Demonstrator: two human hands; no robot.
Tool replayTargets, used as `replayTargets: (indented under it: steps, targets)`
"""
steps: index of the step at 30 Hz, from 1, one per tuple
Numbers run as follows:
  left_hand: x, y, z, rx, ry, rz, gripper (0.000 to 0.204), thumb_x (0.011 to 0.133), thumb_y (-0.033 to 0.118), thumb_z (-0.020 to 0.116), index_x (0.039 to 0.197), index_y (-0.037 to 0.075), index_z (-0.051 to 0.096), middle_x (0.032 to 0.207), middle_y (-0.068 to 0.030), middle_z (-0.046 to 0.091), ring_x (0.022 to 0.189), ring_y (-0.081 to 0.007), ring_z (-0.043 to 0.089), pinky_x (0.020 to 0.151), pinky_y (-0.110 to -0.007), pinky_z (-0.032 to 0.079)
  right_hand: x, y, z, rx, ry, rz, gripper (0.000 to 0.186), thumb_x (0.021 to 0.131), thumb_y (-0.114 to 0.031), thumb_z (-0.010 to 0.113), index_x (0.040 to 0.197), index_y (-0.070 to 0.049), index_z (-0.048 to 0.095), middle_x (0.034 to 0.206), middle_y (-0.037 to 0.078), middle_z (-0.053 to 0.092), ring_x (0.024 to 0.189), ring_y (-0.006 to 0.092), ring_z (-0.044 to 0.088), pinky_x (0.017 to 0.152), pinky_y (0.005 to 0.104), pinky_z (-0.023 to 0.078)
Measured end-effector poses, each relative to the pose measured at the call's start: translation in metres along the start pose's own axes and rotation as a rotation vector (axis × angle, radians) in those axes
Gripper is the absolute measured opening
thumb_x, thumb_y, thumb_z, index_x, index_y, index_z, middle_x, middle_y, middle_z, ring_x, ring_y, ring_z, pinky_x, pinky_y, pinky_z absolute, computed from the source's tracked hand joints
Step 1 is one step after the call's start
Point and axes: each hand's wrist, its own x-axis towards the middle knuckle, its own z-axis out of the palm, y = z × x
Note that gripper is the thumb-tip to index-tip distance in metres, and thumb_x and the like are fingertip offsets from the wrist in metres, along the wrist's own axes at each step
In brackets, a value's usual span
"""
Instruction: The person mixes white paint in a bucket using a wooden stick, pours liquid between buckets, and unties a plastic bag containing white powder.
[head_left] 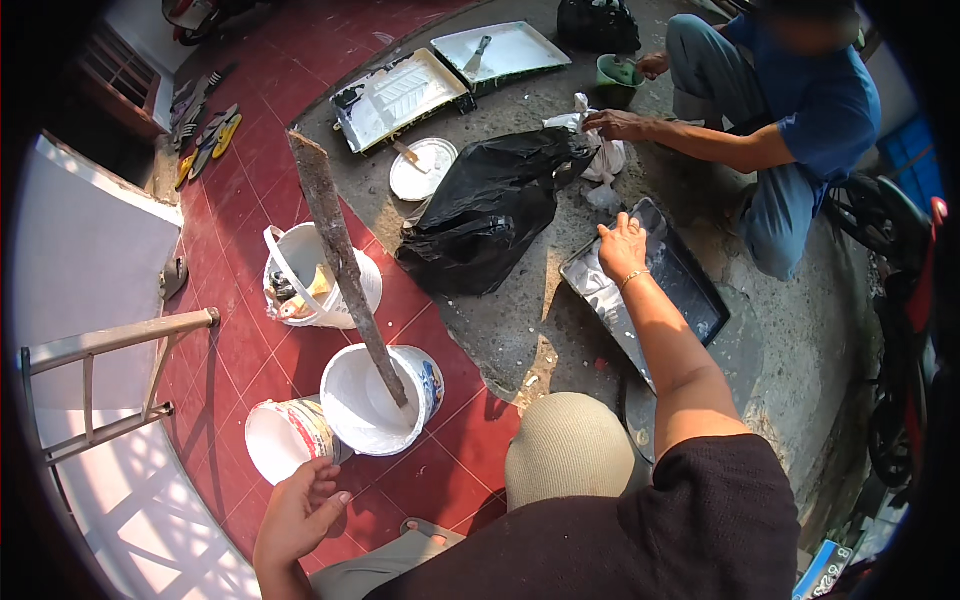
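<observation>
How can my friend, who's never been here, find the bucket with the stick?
Start at the red tiled floor. The big white bucket stands right of the smaller bucket nearest the person's left hand, and below the handled bucket in view. Only this one has a long, grimy stick poking out.

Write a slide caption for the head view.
Right hand over a black tray, left hand near a small white bucket.

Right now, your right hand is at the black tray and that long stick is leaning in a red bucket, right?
Not quite: the bucket's colour is wrong. The head view shows the long stick leaning in a white bucket. The right hand is at the black tray, just as you said.
</observation>
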Motion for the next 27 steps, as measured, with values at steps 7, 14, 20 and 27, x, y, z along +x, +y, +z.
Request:
replayTargets:
  steps: [7,14,20,27]
  targets:
    - [-0.008,0.002,0.002,-0.039,-0.013,-0.089,0.053,0.081,0.011,0.067,0.128,-0.003,0.047,0.115,-0.0215,0.06,0.102,-0.0251,0.062,0.086,-0.036,0.051,0.012,-0.014,0.026,-0.182,-0.084,-0.2,0.024,0.082,-0.021,0.052,0.086,-0.013,0.074,0.098,0.005,0.063,0.106,0.0239,0.049,0.085,0.0403,0.032]
    - [-0.015,-0.007,-0.003,0.029,0.001,-0.048,0.053,0.082,0.013,0.066,0.127,-0.005,0.047,0.114,-0.0217,0.061,0.101,-0.0261,0.062,0.086,-0.036,0.051,-0.015,-0.017,0.02,-0.253,-0.146,-0.244,0.022,0.079,-0.02,0.054,0.081,-0.013,0.074,0.093,0.006,0.065,0.104,0.0244,0.05,0.083,0.0409,0.032]
    - [-0.011,-0.01,-0.003,0.018,0.001,-0.039,0.052,0.082,0.013,0.066,0.126,-0.005,0.048,0.114,-0.0212,0.061,0.101,-0.0258,0.062,0.084,-0.036,0.052,-0.034,-0.048,0.018,-0.01,0.203,-0.321,0.023,0.08,-0.015,0.052,0.09,-0.009,0.071,0.129,0.016,0.051,0.116,0.0326,0.048,0.092,0.0447,0.036]
    - [-0.008,-0.002,-0.008,0.082,0.02,0.053,0.052,0.081,0.013,0.066,0.127,-0.004,0.048,0.115,-0.0211,0.061,0.1,-0.0264,0.063,0.081,-0.036,0.053,-0.039,-0.078,-0.008,0.412,0.07,-0.153,0.023,0.071,-0.01,0.059,0.092,-0.007,0.069,0.124,0.018,0.053,0.107,0.0317,0.055,0.089,0.0411,0.04]
